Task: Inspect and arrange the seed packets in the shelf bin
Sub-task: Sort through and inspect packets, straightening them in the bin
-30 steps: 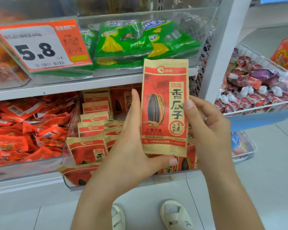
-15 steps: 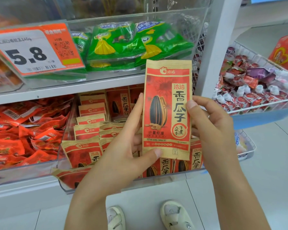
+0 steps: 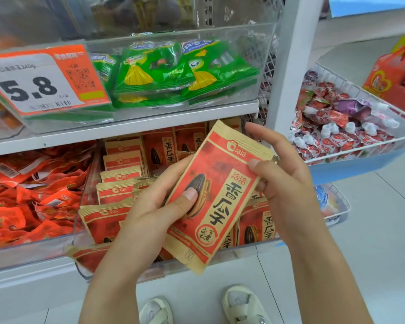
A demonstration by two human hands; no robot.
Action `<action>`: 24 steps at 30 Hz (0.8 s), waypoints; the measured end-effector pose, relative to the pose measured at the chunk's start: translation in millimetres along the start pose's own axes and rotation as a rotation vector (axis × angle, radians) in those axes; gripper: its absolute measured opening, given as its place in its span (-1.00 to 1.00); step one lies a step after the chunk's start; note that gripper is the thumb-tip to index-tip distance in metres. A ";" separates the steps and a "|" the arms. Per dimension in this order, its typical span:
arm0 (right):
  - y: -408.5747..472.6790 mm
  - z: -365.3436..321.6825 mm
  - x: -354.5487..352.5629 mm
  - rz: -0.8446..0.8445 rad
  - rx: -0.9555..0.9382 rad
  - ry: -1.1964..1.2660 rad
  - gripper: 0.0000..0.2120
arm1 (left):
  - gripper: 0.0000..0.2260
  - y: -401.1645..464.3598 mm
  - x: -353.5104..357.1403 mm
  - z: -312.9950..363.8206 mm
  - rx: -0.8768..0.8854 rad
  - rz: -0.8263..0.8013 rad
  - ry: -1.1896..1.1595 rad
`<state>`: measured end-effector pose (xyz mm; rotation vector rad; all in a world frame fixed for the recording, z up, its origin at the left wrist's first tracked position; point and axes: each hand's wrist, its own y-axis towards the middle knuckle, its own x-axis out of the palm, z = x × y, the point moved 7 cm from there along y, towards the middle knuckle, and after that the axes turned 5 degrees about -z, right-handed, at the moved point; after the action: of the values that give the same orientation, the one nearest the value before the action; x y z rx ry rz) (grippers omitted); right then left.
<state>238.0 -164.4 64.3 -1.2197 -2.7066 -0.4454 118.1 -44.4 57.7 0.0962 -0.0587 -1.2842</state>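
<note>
A red and tan seed packet (image 3: 222, 183) with a black sunflower seed printed on it is held tilted to the right, in front of the clear shelf bin (image 3: 84, 267). My left hand (image 3: 157, 206) grips its lower left side, thumb pressed on the printed seed. My right hand (image 3: 278, 169) pinches its upper right edge between thumb and fingers. Several more of the same seed packets (image 3: 119, 183) stand in rows inside the bin behind and under my hands.
Green snack packets (image 3: 173, 71) fill the upper clear bin beside a 5.8 price tag (image 3: 40, 83). Red packets (image 3: 33, 195) fill the bin at left. A white shelf post (image 3: 288, 66) and a wire basket (image 3: 360, 90) of sweets stand at right.
The packet has tipped from upright to a rightward slant and come lower. My left thumb has slid up onto the printed seed, and my right hand now pinches the top right edge.
</note>
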 end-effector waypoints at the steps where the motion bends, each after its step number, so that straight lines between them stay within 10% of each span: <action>1: -0.5 -1.1 -0.2 -0.016 -0.014 -0.016 -0.58 | -0.62 -0.5 1.3 0.3 -0.006 -0.017 0.013; 24: -2.2 -9.1 1.9 -0.079 -0.112 0.002 -0.61 | -0.72 1.0 2.9 14.1 0.096 0.264 0.298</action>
<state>235.2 -167.4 73.0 -1.1406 -2.7697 -0.6160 118.4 -47.4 71.8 0.3502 0.1199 -0.9922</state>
